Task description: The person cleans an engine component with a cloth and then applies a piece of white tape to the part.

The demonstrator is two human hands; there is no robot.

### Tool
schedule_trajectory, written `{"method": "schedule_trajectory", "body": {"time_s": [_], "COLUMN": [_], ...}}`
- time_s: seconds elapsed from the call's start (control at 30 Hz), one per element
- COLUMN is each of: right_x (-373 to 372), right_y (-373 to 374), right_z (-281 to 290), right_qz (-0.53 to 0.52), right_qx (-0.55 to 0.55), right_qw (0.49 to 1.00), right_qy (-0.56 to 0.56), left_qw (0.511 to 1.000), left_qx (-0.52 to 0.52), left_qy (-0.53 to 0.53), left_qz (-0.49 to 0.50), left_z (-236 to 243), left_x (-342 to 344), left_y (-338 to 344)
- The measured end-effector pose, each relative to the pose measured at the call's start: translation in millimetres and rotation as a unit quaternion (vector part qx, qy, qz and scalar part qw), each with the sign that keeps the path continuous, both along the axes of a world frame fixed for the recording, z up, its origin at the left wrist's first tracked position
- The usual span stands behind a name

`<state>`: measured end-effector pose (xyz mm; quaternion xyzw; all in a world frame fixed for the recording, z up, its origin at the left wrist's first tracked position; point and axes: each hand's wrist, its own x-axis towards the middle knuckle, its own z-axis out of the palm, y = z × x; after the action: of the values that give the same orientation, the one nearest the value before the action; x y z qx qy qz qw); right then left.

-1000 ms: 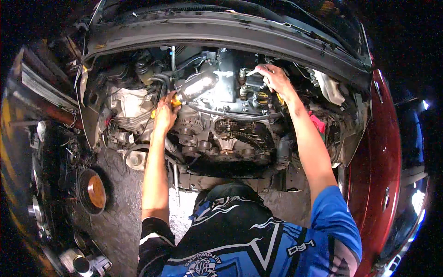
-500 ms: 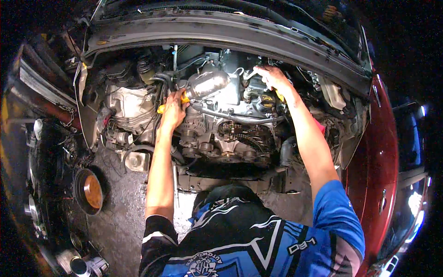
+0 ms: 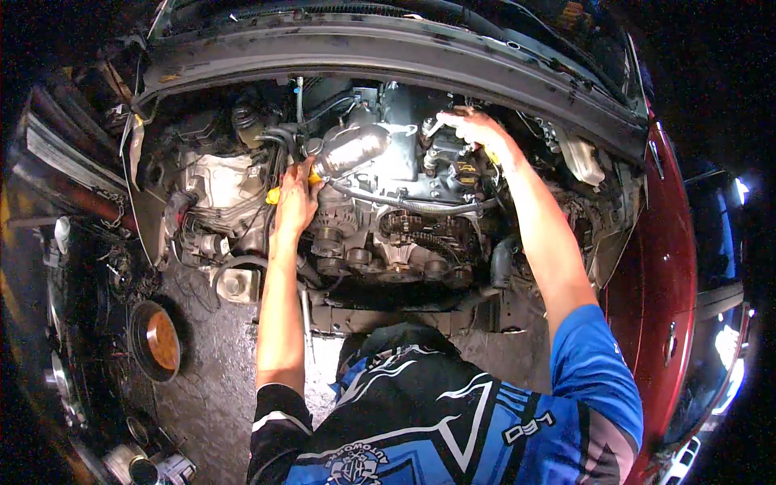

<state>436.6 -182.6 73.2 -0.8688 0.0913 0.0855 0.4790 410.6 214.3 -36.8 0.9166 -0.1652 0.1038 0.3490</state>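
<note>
My left hand [image 3: 297, 196] grips a yellow object [image 3: 275, 195], too hidden to identify, beside the black hoses and a shiny metal cylindrical cover [image 3: 352, 149] at the engine's left. My right hand [image 3: 481, 133] is closed around a short pale metal tool [image 3: 438, 123], probably a wrench, over the coil and bolt area at the engine top [image 3: 449, 149]. A bit of yellow shows under that hand. Below both hands lie the exposed timing chain [image 3: 416, 230], pulleys [image 3: 360, 259] and a ribbed hose [image 3: 420, 206].
The raised front edge of the car body [image 3: 388, 40] spans above the engine. A red car [image 3: 663, 242] stands close on the right. On the floor at left are a round pan with brown liquid [image 3: 162, 339], removed dark parts [image 3: 69, 323] and metal pieces [image 3: 153, 465].
Both hands stay in much the same places. My right hand and tool have edged slightly up. My left hand moved slightly right, then back down-left. The view has shifted a little.
</note>
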Motion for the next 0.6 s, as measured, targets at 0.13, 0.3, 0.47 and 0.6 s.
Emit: {"method": "schedule_trajectory", "body": {"time_s": [0.13,0.3,0.47,0.6], "right_x": [12,42,39,28], "right_y": [-18,0,3,51], "right_z": [3,11,-3,18], "right_qz": [0.098,0.238,0.051,0.107], "right_qx": [-0.089,-0.342,-0.434,-0.427], "right_qw": [0.991,0.906,0.899,0.894], "right_qy": [-0.025,-0.071,-0.010,0.081], "left_qw": [1.000,0.999,0.999,0.999], "left_qx": [-0.007,-0.027,-0.028,-0.020], "left_qy": [0.030,-0.020,-0.032,-0.025], "left_qz": [-0.001,0.014,-0.003,0.020], "left_z": [2,0,-1,-2], "left_x": [2,0,4,-2], "left_y": [-2,-7,-14,-3]}}
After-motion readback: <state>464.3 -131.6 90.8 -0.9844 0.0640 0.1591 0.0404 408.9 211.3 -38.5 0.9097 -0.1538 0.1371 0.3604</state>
